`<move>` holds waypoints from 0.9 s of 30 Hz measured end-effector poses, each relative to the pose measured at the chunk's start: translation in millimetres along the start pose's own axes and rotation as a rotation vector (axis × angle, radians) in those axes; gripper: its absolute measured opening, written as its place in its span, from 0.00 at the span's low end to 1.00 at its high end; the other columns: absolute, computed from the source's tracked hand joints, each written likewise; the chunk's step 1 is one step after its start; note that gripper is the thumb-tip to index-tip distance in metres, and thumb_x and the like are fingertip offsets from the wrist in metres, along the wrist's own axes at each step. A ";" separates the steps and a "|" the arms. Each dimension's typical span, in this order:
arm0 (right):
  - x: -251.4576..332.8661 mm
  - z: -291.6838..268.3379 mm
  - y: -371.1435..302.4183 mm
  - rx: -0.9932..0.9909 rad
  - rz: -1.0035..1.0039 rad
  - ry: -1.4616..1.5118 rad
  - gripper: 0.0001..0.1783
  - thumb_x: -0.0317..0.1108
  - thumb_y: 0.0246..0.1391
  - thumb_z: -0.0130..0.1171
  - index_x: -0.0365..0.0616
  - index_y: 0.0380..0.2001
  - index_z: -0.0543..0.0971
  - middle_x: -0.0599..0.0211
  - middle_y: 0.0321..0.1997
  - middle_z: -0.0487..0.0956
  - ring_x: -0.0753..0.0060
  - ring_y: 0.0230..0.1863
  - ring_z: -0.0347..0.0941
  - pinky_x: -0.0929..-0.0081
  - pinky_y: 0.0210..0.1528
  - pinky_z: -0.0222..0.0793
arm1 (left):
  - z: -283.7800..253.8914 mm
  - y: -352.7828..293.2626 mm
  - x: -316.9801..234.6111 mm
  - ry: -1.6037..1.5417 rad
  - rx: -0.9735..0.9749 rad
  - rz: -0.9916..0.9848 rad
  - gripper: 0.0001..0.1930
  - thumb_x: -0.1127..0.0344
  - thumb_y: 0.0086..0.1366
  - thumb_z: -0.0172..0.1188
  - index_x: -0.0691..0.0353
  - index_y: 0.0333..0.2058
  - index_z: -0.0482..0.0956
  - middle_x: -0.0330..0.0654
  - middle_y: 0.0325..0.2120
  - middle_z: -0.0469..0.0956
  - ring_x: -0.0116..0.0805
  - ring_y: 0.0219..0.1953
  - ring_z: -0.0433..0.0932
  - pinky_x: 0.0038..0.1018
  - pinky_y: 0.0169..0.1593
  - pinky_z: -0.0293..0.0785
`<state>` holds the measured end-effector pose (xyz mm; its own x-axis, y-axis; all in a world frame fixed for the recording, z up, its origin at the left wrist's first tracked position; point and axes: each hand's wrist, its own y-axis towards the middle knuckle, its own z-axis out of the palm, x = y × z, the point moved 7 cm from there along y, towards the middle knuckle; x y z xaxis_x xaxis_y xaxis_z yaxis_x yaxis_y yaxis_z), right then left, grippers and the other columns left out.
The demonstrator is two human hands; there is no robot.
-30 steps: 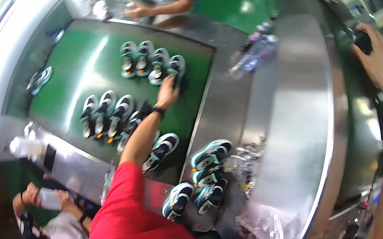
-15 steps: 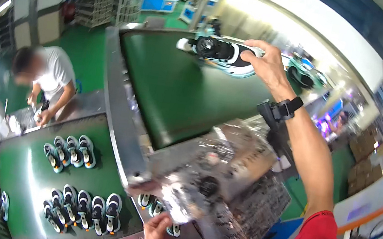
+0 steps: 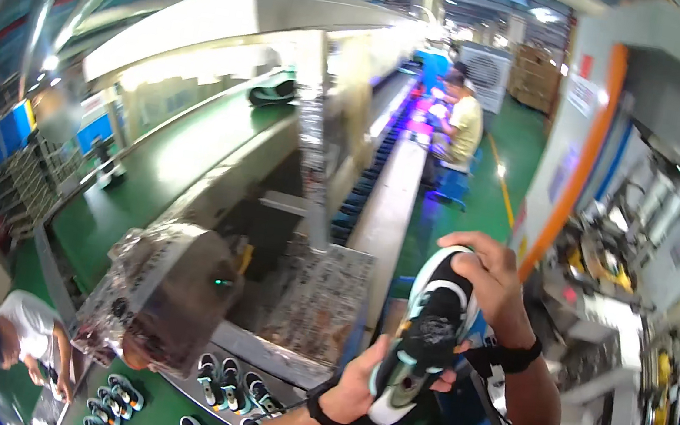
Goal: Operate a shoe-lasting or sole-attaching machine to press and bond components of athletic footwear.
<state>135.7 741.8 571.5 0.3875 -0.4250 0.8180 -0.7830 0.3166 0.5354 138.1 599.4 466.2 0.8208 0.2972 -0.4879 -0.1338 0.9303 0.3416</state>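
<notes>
A black, white and mint-green sneaker is held up in front of my red shirt, tilted lengthwise between both hands. My right hand grips its upper end, with the thumb on top and the fingers curled around the edge. Lower down, my left hand is closed on the sneaker's left side. Some fingertips show along the right side of the shoe, partly hidden by it. Each wrist wears a black band.
Several similar sneakers stand on the metal ledge at lower left. A foil-wrapped box lies beyond them, beside a green conveyor belt. Machinery with an orange edge rises at right. One co-worker handles something at lower left; another sits farther off.
The view has swung right. My right hand has brought a sneaker from above the green belt to my front, and my left hand has left the ledge area and taken hold too.
</notes>
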 end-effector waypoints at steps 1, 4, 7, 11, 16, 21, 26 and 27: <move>-20.5 -38.1 -25.4 -0.107 0.185 -0.026 0.13 0.29 0.53 0.54 0.33 0.39 0.80 0.63 0.42 0.81 0.79 0.41 0.75 0.80 0.42 0.71 | -13.3 15.1 27.9 -0.042 -0.086 -0.034 0.39 0.41 0.67 0.48 0.67 0.64 0.55 0.53 0.60 0.65 0.45 0.58 0.70 0.40 0.61 0.66; -43.3 -140.2 -122.2 -0.409 0.173 -0.001 0.28 0.41 0.59 0.55 0.36 0.58 0.67 0.59 0.46 0.79 0.76 0.45 0.76 0.76 0.42 0.74 | -16.6 77.7 97.1 -0.088 -0.080 -0.049 0.30 0.55 0.67 0.55 0.65 0.61 0.60 0.45 0.53 0.72 0.37 0.53 0.74 0.35 0.58 0.69; -54.5 -184.7 -210.3 -0.441 0.283 0.252 0.49 0.64 0.53 0.58 0.37 0.64 0.59 0.58 0.53 0.75 0.69 0.47 0.75 0.74 0.46 0.74 | -38.1 130.4 160.6 0.223 -0.236 -0.063 0.24 0.62 0.68 0.52 0.65 0.59 0.64 0.46 0.49 0.75 0.37 0.49 0.77 0.33 0.52 0.75; -85.5 -264.8 -316.2 -0.863 0.362 -0.086 0.41 0.47 0.42 0.71 0.40 0.57 0.67 0.62 0.45 0.78 0.73 0.43 0.74 0.76 0.47 0.71 | -13.1 182.3 275.9 0.729 -0.132 -0.112 0.31 0.67 0.66 0.56 0.70 0.65 0.56 0.46 0.55 0.70 0.31 0.54 0.71 0.27 0.58 0.65; -74.9 -350.0 -457.3 -1.357 0.447 -0.103 0.30 0.29 0.38 0.68 0.40 0.50 0.74 0.65 0.42 0.77 0.76 0.42 0.73 0.78 0.47 0.69 | 5.3 230.8 428.8 0.758 0.192 -0.432 0.34 0.59 0.69 0.53 0.71 0.66 0.51 0.50 0.61 0.64 0.36 0.60 0.66 0.29 0.63 0.61; -21.6 -393.1 -543.2 -1.569 0.469 -0.271 0.28 0.26 0.42 0.61 0.39 0.51 0.73 0.68 0.42 0.75 0.77 0.42 0.71 0.78 0.47 0.68 | -31.5 323.6 563.1 0.978 0.112 -0.541 0.38 0.51 0.64 0.59 0.72 0.62 0.59 0.55 0.54 0.72 0.39 0.55 0.73 0.29 0.57 0.67; 13.4 -401.2 -590.9 -1.741 0.444 -0.457 0.29 0.24 0.42 0.56 0.36 0.53 0.71 0.64 0.47 0.73 0.73 0.45 0.70 0.76 0.51 0.67 | -73.3 423.4 644.6 1.419 0.034 -0.373 0.33 0.54 0.53 0.69 0.78 0.46 0.71 0.58 0.42 0.78 0.43 0.44 0.79 0.34 0.46 0.73; 21.2 -401.2 -582.1 -1.766 0.456 -0.469 0.29 0.23 0.42 0.56 0.36 0.53 0.71 0.64 0.47 0.73 0.73 0.45 0.70 0.76 0.51 0.67 | -107.2 447.6 663.8 1.415 0.039 -0.329 0.35 0.54 0.52 0.69 0.77 0.50 0.68 0.60 0.45 0.77 0.47 0.48 0.77 0.36 0.50 0.72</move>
<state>794.9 888.7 361.4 -0.0640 -0.1379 0.9884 0.6791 0.7197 0.1444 563.6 1236.1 209.1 -0.4161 0.0567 -0.9076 -0.0172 0.9974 0.0702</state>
